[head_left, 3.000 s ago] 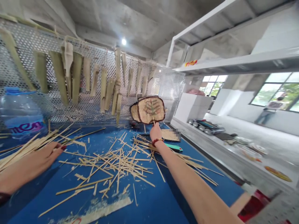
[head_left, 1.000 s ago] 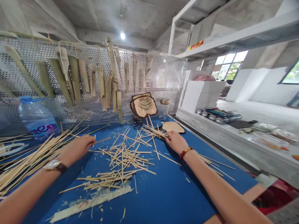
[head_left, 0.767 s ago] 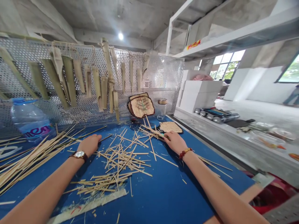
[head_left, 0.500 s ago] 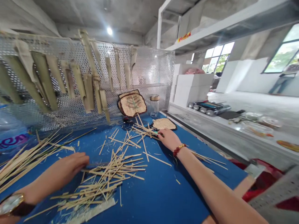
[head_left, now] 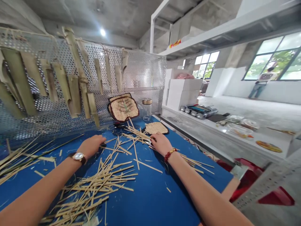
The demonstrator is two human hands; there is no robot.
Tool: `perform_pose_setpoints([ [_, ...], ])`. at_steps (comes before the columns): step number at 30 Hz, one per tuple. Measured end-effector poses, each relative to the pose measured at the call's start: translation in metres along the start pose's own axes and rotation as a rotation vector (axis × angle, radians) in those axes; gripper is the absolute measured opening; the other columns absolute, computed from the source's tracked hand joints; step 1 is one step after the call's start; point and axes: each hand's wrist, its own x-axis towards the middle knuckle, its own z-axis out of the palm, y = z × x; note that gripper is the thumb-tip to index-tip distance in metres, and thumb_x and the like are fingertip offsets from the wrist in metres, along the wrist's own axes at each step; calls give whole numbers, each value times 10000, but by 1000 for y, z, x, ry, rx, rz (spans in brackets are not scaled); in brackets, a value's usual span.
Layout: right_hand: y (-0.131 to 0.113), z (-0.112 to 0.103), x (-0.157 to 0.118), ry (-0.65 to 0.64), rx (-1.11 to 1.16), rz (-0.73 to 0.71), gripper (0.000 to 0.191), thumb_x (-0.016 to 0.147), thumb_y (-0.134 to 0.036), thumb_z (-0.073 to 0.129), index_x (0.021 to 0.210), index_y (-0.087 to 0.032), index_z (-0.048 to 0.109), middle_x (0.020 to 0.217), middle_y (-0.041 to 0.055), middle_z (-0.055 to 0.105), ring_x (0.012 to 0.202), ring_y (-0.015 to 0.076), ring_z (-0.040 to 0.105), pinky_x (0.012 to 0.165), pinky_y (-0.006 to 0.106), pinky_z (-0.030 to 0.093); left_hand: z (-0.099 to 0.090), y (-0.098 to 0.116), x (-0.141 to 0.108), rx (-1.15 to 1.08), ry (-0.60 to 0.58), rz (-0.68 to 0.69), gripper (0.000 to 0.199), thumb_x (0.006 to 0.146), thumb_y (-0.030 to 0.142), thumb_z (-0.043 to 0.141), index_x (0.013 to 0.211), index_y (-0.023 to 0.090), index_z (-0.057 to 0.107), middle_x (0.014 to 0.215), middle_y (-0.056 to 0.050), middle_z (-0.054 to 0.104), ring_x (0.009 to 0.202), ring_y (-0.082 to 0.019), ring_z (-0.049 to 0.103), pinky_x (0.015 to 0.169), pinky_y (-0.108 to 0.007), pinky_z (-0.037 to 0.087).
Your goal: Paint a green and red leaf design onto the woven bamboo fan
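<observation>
Left hand point(head_left: 91, 146) and right hand point(head_left: 160, 143) on bamboo strips point(head_left: 94, 185), blue worktop point(head_left: 150, 201)

Left hand: palm down, fingers together, at the far edge of the main pile, touching strip ends. No clear grip; cannot tell if it holds anything. Wristwatch point(head_left: 79, 156) on that wrist.

Right hand: fingers curled down onto a thin spray of strips, just in front of a small woven bamboo mat point(head_left: 156, 128). Narrow posture, but cannot tell if it pinches anything. Red bead bracelet point(head_left: 169, 154) on the wrist.

Strips: main pile lies front centre, between the hands and the near edge. More lie at far left, and a loose scatter runs right, past the right wrist.

Back edge: woven bamboo fan point(head_left: 123, 107), brown rim, leaf pattern, stands tilted against a perforated metal panel point(head_left: 145, 78). Glass jar point(head_left: 147, 109) with metal lid just right of the fan, behind the mat. Bamboo sheath pieces point(head_left: 62, 84) hang in a row from the panel.

Right of the worktop: a lower concrete counter point(head_left: 207, 133) carrying plates and a transparent tray point(head_left: 236, 130). White blocks point(head_left: 183, 89) stacked beyond. Another person point(head_left: 262, 84) stands far off at a window.
</observation>
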Motion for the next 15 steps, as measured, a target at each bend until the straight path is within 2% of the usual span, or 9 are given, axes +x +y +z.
perform_pose_setpoints([
  [2, 1, 0, 1, -6, 5, -1, 259, 927, -217, 464, 983, -197, 716, 1018, 96, 630, 970, 195, 588, 856, 272, 411, -6, 9, -27, -20, -47, 138, 313, 844, 69, 398, 864, 250, 653, 944, -51, 662, 915, -206, 590, 766, -290, 416],
  [4, 0, 0, 2, -16, 1, -8, 252, 924, -224, 472, 988, -198, 714, 1018, 97, 631, 963, 200, 586, 846, 276, 414, -18, 9, -54, -46, -105, 308, 339, 841, 42, 365, 798, 249, 631, 866, -37, 641, 823, -191, 581, 727, -291, 418],
  [7, -3, 0, 1, -14, -14, -5, 240, 912, -253, 500, 1029, -210, 705, 1048, 93, 627, 961, 202, 582, 805, 272, 422, -37, 1, -70, -105, -124, 382, 291, 869, 103, 387, 832, 258, 630, 864, -27, 634, 807, -175, 581, 705, -270, 432],
  [10, -7, 1, -2, 16, -42, 12, 244, 913, -290, 507, 1053, -227, 697, 1060, 84, 619, 966, 206, 583, 766, 265, 433, -44, 2, -46, -36, 73, 262, 306, 853, 73, 392, 923, 228, 646, 952, -57, 641, 896, -198, 584, 797, -307, 443],
  [12, -8, 2, -4, 38, -51, -25, 257, 917, -286, 507, 1090, -235, 689, 1089, 85, 609, 1000, 208, 577, 796, 267, 443, -39, 11, -18, 29, 128, 207, 269, 883, 97, 384, 901, 202, 631, 896, -66, 624, 846, -200, 573, 749, -310, 440],
  [15, -7, 5, -6, 86, -34, -175, 302, 926, -233, 496, 1166, -257, 678, 1238, 89, 554, 1106, 206, 537, 929, 292, 423, -26, 29, 16, 53, 176, 162, 335, 890, 45, 317, 926, 168, 626, 902, -91, 615, 862, -206, 573, 689, -310, 417],
])
